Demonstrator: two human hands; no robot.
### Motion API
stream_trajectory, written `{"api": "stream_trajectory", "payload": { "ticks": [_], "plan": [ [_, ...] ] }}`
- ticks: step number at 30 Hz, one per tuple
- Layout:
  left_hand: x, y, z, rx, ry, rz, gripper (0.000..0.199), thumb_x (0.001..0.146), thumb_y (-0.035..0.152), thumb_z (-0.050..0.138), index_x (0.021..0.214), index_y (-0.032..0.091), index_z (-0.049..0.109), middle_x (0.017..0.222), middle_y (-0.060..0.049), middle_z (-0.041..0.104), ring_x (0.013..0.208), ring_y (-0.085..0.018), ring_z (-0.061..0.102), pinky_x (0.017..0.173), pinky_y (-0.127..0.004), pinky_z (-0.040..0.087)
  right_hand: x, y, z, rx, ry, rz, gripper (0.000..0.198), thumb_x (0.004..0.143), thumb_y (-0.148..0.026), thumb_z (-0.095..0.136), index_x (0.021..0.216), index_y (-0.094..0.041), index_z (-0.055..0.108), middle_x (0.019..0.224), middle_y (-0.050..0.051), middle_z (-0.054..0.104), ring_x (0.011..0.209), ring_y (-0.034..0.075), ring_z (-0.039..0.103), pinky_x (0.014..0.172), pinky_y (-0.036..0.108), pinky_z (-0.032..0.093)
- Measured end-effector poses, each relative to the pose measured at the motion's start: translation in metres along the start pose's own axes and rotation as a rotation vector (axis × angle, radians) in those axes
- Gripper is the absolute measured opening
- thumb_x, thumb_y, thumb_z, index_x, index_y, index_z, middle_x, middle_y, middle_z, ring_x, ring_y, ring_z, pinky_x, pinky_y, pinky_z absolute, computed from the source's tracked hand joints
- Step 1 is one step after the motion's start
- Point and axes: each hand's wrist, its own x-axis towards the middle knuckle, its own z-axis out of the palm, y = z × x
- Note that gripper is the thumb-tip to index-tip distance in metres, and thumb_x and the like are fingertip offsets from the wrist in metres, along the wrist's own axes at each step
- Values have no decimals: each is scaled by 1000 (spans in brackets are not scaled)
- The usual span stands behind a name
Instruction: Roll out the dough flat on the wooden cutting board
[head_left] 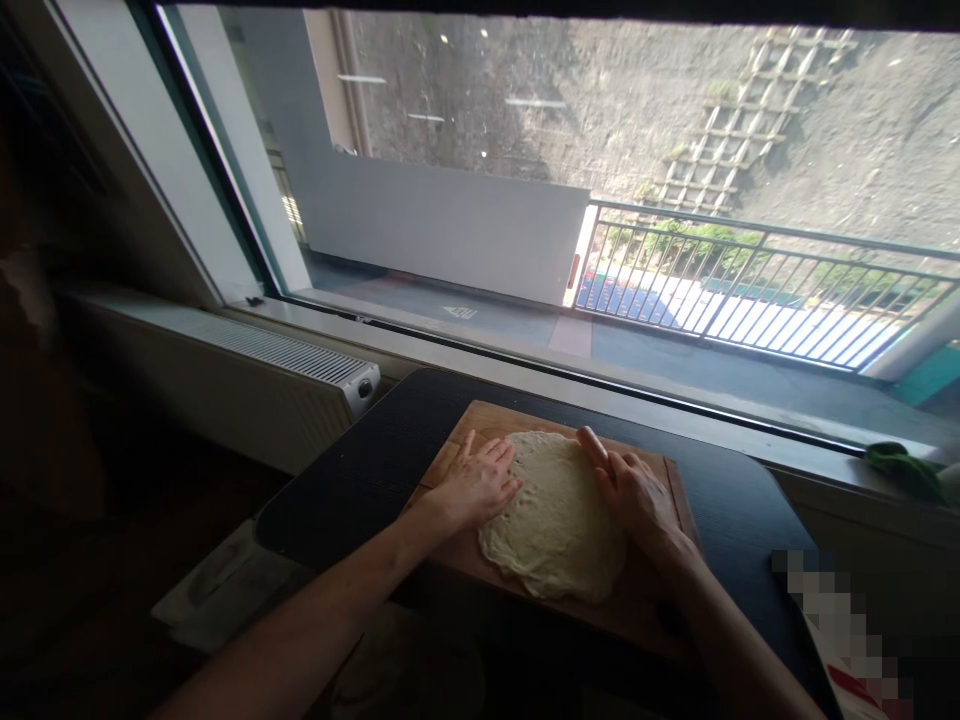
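A flat, rolled-out round of dough (pixel 555 520) with an uneven edge lies on a wooden board (pixel 469 425). My left hand (pixel 480 482) rests on its left side, fingers stretched out and touching the dough's edge. At the right edge of the dough, my right hand (pixel 643 495) is wrapped round a short wooden rolling pin (pixel 592 447). One rounded end of the pin sticks out past the fingers, pointing away from me; the rest is hidden under the hand.
The board lies on a dark table (pixel 360 470) with angled corners, close to a window sill (pixel 525 372). A white radiator (pixel 300 375) stands to the left. A green item (pixel 904 470) lies by the sill at the right. Beyond the glass runs a railing (pixel 750 285).
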Motion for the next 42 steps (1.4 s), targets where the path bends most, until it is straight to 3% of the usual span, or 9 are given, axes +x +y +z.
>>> {"api": "stream_trajectory", "payload": {
  "ticks": [6,19,24,30,34,38,42],
  "plan": [
    [2,-2,5,9,-6,7,54,94,45,28,136,15,42,141,-12,45,136,-23,32,113,-53,6,0,0,-1,14,0,-7,26,92,-35,42,106,-21,59,101,6,60,95,20,55,78,29,37],
    [18,8,14,-41,-126,7,65,93,53,23,144,14,27,152,-12,24,141,-24,16,113,-53,5,1,0,2,3,-12,9,27,92,-36,41,106,-22,59,104,6,60,98,21,54,76,29,36],
    [26,13,14,-49,-127,2,69,92,56,19,144,12,27,151,-13,28,141,-24,17,113,-54,2,0,-1,0,9,1,5,26,91,-34,42,104,-21,60,101,6,60,95,20,55,78,29,36],
    [30,15,15,-72,-194,-15,71,91,57,20,146,11,24,154,-12,20,142,-25,13,113,-53,3,0,-1,3,26,28,-10,26,91,-34,42,103,-21,61,100,7,61,95,20,55,78,28,36],
    [26,16,14,-74,-173,-6,69,92,56,18,146,13,24,153,-12,21,142,-24,14,113,-52,2,5,11,5,100,8,-15,27,91,-36,43,104,-22,62,98,5,62,89,18,56,73,26,36],
    [27,18,10,-61,-200,-4,67,92,54,22,144,12,29,152,-12,25,141,-24,18,113,-52,3,7,37,-4,89,72,49,30,91,-39,43,102,-22,64,94,5,62,82,16,56,67,25,35],
    [38,37,12,-45,-47,86,62,93,51,23,142,13,32,150,-11,30,141,-22,19,114,-49,0,-3,54,-15,39,47,78,28,90,-39,44,96,-20,64,92,5,61,77,15,55,64,24,34]
  ]
}}
